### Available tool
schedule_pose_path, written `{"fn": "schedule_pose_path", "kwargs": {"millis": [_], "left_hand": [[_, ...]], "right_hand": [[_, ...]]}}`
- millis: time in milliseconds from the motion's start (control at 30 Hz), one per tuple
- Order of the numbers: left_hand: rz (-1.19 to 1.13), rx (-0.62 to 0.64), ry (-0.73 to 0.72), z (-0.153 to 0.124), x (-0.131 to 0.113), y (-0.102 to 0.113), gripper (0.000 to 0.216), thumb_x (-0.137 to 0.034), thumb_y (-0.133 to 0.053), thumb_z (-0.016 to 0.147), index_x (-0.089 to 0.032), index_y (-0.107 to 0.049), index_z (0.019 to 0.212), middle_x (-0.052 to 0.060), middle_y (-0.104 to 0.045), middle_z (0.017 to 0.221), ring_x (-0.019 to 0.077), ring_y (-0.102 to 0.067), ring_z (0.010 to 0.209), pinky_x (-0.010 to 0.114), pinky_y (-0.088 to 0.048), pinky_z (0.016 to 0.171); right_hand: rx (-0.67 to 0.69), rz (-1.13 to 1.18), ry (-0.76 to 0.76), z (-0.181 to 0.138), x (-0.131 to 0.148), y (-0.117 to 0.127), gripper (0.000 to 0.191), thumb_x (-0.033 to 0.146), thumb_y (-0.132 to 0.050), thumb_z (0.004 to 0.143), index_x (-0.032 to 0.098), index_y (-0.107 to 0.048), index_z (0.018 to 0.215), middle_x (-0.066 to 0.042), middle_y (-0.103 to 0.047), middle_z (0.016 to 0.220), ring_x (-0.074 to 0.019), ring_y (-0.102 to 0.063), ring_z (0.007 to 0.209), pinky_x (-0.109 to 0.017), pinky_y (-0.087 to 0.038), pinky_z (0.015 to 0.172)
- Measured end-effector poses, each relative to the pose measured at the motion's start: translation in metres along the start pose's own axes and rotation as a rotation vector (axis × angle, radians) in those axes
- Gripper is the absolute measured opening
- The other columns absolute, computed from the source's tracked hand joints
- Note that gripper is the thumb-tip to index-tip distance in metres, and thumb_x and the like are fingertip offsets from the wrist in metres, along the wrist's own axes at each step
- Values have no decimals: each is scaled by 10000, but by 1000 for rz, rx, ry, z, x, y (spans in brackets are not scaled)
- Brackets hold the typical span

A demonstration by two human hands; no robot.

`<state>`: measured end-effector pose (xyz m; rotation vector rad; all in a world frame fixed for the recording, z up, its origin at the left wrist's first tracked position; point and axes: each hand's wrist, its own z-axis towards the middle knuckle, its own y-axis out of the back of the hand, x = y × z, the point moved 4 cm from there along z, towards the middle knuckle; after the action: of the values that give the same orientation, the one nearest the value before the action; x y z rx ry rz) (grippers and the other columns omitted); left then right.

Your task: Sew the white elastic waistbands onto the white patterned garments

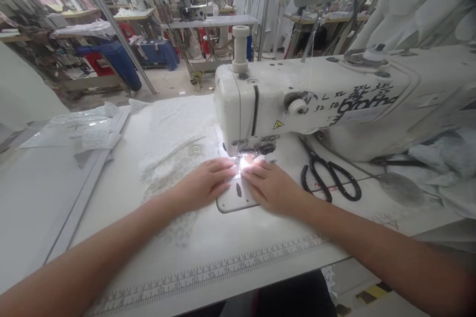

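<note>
My left hand (206, 181) lies palm down with its fingers nearly straight and close together, the tips beside the needle area of a white sewing machine (230, 104); my right hand (273, 185) comes in from the other side, fingers loosely bent, its tips close to the left ones. Glare from a bright light hides the fingertips, so I cannot tell whether either hand pinches any cloth. A thin white patterned fabric (171, 141) spreads flat on the left of the needle, partly under my left hand and forearm, with a small crown-like motif (197, 149) on it. Just in front of the needle is a metal plate (234, 203) set into the white tabletop (115, 193). Black-handled scissors (330, 173) lie to the right of my right hand, and crumpled pale cloth (451, 163) lies farther right. A printed ruler scale (223, 270) runs along the near edge. Beyond the machine, a workshop holds more worktables, a blue bin (121, 62) and hanging cloth.
</note>
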<state>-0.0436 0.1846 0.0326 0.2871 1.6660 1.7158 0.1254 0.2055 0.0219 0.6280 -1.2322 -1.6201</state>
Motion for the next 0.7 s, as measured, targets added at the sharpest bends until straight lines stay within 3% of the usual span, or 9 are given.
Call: {"fn": "schedule_pose_path", "kwargs": {"millis": [400,700], "left_hand": [[-10,-35,37,6,6,7,328,-278,-385,912,-237,-520,1209,49,-524,1246,202,-476,1124,397,-415,966],[7,-56,59,4,8,6,321,-269,-424,894,-203,-517,1194,74,-525,1220,213,-473,1128,387,-424,978]], "right_hand": [[-21,54,-69,-5,-3,7,266,203,-447,867,126,-529,1107,-123,-571,1098,-255,-492,986,-430,-424,837],[-52,32,-105,-7,-6,7,190,202,-420,874,137,-542,1006,-123,-579,986,-238,-511,891,-405,-427,781]]}}
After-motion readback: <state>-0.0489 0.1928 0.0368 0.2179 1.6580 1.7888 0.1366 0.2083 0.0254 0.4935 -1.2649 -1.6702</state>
